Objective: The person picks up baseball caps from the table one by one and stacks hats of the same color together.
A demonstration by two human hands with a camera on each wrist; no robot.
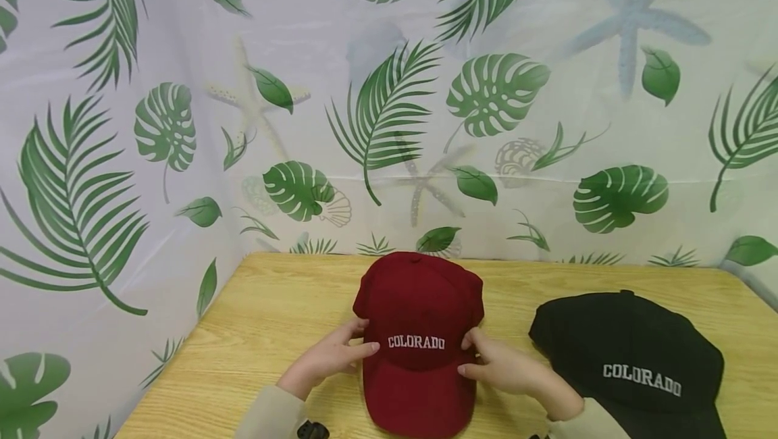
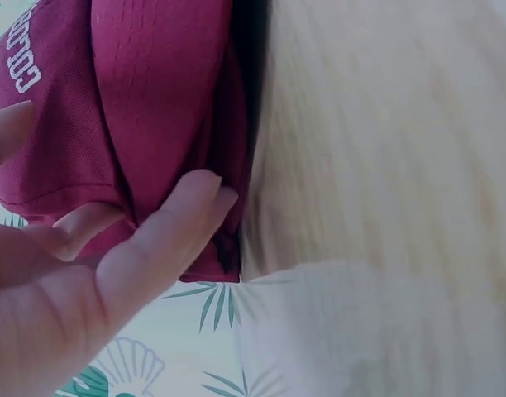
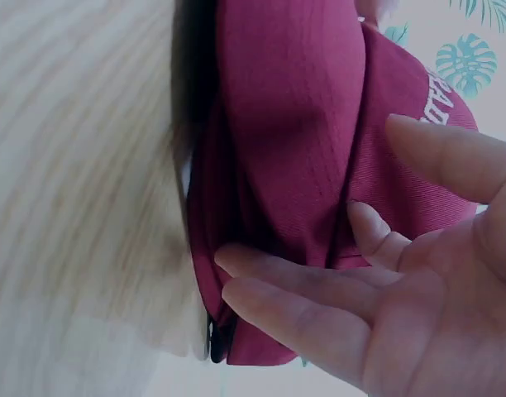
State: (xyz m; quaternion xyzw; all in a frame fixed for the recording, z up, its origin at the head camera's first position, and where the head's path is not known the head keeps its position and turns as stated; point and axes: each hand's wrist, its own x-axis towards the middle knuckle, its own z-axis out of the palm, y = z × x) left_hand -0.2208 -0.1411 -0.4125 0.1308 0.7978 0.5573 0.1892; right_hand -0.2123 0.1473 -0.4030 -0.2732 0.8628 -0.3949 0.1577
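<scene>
A dark red baseball cap [image 1: 419,304] with white COLORADO lettering sits on the wooden table, its brim [image 1: 419,398] towards me. At its left side is my left hand [image 1: 331,356], thumb by the lettering and fingertips along the cap's edge. From the other side my right hand [image 1: 507,363] reaches in the same way. Both wrist views show loosely extended fingers beside the red cap [image 2: 154,99], [image 3: 294,124], near where brim and crown meet. Whether every fingertip presses on the fabric is hard to tell.
To the right lies a black cap [image 1: 632,351], also lettered COLORADO, close to my right forearm. The table's back edge [image 1: 304,254] meets a white cloth [image 1: 292,101] printed with green leaves and starfish, which also covers the left side.
</scene>
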